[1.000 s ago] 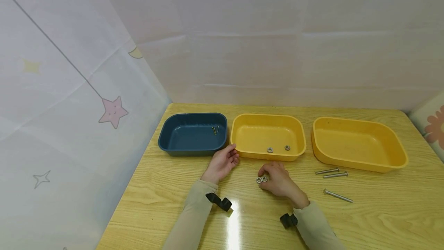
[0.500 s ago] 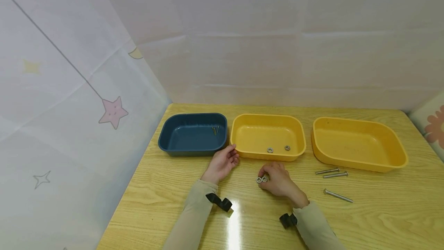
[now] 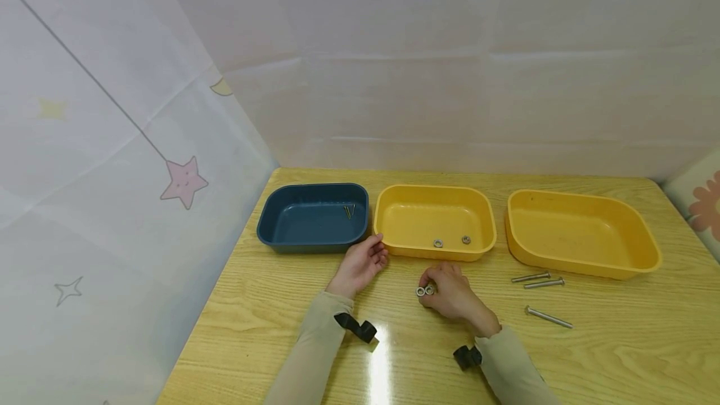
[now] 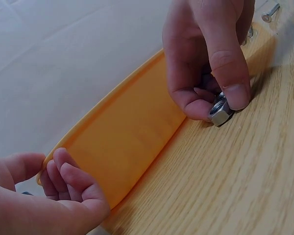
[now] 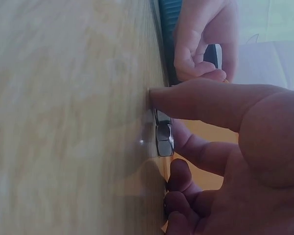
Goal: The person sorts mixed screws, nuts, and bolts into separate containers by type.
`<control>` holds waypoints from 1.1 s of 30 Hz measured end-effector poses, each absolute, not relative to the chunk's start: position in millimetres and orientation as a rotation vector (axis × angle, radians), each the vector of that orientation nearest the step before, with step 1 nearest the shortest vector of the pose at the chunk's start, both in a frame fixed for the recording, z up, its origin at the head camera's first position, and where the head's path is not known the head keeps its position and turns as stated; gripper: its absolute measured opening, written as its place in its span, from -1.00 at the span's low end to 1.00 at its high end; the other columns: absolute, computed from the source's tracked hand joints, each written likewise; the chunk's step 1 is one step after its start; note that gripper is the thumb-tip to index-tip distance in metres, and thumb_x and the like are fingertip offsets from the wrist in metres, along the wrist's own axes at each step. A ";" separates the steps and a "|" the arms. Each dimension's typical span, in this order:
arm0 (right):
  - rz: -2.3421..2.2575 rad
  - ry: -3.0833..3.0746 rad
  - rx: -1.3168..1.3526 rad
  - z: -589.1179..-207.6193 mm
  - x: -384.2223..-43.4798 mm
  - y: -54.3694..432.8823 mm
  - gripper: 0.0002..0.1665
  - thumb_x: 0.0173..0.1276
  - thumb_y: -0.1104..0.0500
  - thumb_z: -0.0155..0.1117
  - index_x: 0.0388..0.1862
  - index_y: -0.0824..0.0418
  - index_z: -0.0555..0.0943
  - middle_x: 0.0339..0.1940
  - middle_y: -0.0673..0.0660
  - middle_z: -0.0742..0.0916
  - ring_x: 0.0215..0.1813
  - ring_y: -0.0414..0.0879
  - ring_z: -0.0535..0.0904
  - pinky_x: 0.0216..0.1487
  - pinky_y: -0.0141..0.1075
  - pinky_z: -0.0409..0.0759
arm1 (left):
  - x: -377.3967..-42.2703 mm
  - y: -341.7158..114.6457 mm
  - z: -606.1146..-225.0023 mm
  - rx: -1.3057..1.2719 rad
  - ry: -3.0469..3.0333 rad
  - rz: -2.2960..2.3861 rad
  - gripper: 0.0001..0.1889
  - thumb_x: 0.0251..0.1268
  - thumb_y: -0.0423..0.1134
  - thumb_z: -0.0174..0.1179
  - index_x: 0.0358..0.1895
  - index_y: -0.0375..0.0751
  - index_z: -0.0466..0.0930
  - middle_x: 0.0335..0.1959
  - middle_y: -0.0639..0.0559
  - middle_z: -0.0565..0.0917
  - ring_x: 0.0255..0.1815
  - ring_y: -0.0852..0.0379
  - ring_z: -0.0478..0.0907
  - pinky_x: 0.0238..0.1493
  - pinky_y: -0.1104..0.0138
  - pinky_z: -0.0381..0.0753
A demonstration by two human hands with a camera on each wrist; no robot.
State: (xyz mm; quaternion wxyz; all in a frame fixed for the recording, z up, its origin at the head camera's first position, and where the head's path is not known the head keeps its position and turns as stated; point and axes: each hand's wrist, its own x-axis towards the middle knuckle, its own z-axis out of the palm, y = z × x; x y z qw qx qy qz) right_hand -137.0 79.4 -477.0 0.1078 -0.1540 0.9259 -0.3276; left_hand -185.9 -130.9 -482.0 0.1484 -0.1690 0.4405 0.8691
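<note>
A pale, creased wall covering rises beyond the middle yellow tray, which stands on a wood-grain counter. To that tray's right is the other yellow tray; just to its left, the blue tray. At its near left corner the left hand pinches the rim; in front of it, the right hand has thumb and finger closed on 2 held nuts down at the counter. Right of it lie 3 bolts, 2 with heads rightward. The held nuts, holes up, line up alongside its near wall; inside lie 2 loose nuts.
</note>
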 end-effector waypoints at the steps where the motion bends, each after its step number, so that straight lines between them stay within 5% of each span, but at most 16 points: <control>1: -0.960 2.728 -0.454 -477.3 -137.0 79.4 -0.84 0.06 0.18 0.42 -0.41 0.06 0.58 -0.18 0.09 0.55 0.02 0.08 0.34 0.00 0.05 0.29 | -185.7 -131.0 -482.0 -0.481 1.266 2.498 -0.91 0.46 -0.28 0.04 -0.20 -0.22 0.46 -0.42 0.07 0.46 -0.38 0.20 0.40 -0.31 0.45 0.40; 33: -1.022 2.727 -0.436 -476.0 -137.8 78.1 -0.84 0.05 0.16 0.41 -0.47 0.07 0.56 -0.23 0.07 0.54 -0.02 0.04 0.34 -0.04 -0.04 0.26 | -186.9 -131.1 -483.1 -0.501 1.254 2.499 -0.89 0.45 -0.29 0.03 -0.29 -0.18 0.48 -0.44 0.07 0.47 -0.38 0.20 0.41 -0.32 0.45 0.41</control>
